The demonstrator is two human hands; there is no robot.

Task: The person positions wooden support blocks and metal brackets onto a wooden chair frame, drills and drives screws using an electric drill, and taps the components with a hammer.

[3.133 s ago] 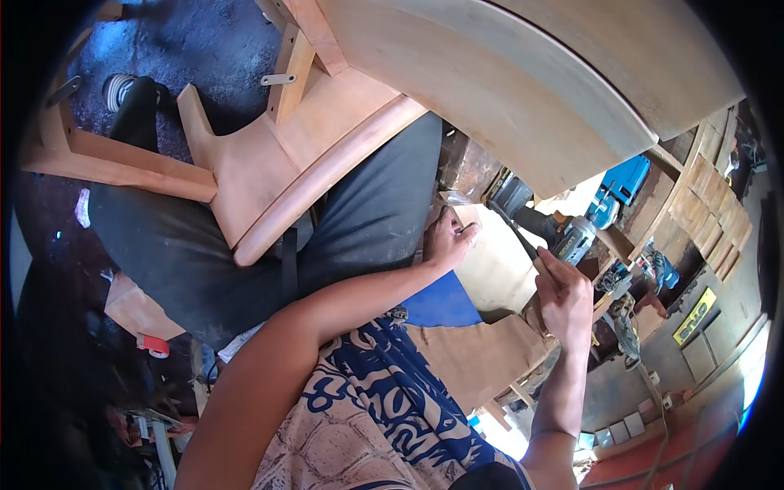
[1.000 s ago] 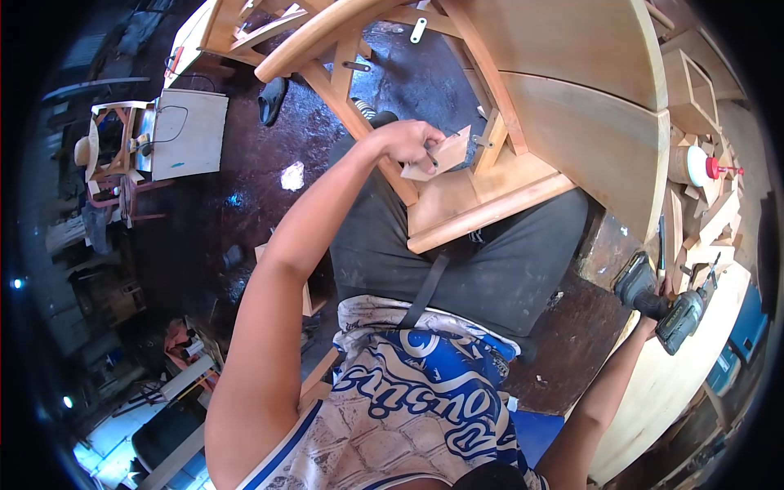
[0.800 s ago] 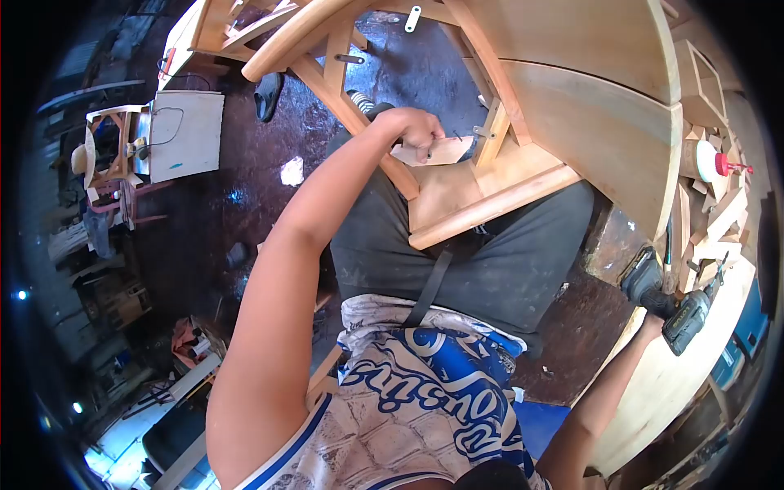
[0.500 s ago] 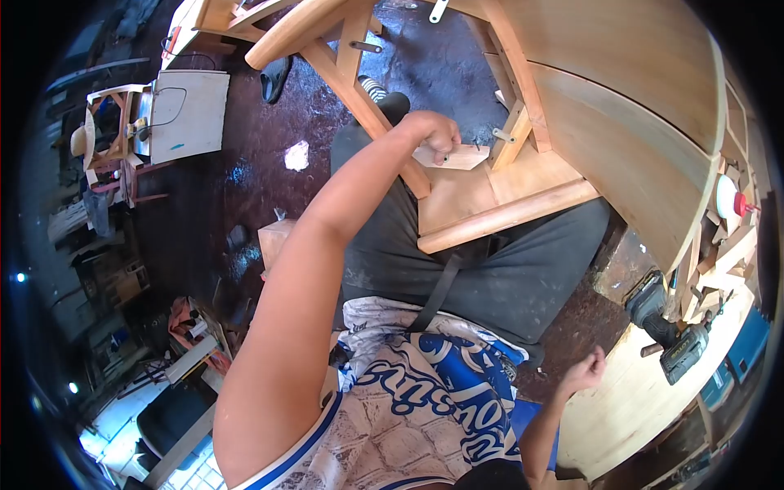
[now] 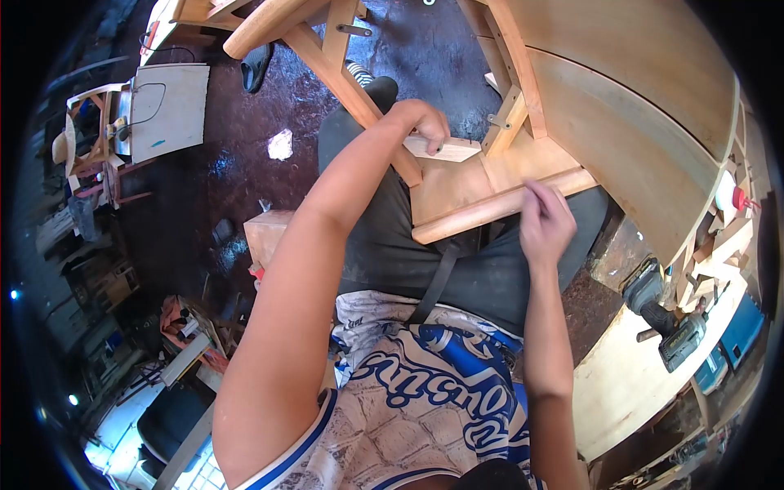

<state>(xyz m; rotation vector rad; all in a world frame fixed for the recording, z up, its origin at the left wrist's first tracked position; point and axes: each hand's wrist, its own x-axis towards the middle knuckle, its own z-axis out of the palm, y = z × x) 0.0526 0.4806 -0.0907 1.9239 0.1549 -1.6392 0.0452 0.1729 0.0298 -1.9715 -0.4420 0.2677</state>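
My left hand has its fingers closed on a small, pale wooden block with angled ends. The block stands at the inner side of a wooden frame, which rests across my lap. A thin dark pin, perhaps a screw, sticks up near the block's right end. Over the frame's near rail hovers my right hand, somewhat blurred, with its fingertips drawn together. Anything between those fingertips is too small to make out. Metal brackets are fixed to the frame's slanted wooden legs.
A cordless drill lies on a pale board at my right. Beside it are wood offcuts and a white bottle with a red cap. A large curved panel rises on the right. A sandal lies on the floor.
My right hand has come up from beside the pale board to the frame's near rail. My left hand stays on the wooden block. The view has shifted slightly.
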